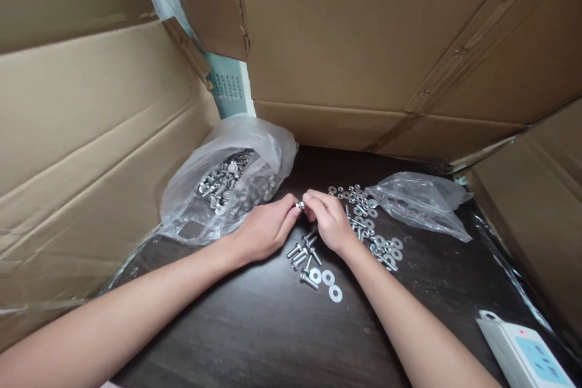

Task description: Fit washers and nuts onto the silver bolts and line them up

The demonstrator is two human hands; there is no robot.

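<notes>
My left hand (268,225) and my right hand (328,218) meet over the middle of the dark table. Between their fingertips is a small silver bolt (299,205) with what looks like a nut on it; the fingers cover much of it. Both hands are closed in a pinch. Just below them lies a loose group of bolts (304,253), with several flat washers (335,293) at its near edge. Beyond my right wrist spreads a pile of nuts, bolts and washers (364,218), partly hidden by the forearm.
An open clear plastic bag (182,206) full of bolt hardware stands at the back left. A flatter plastic bag (416,200) lies at the right. A white power strip (522,345) sits at the near right. Cardboard walls (364,30) enclose the table (254,327).
</notes>
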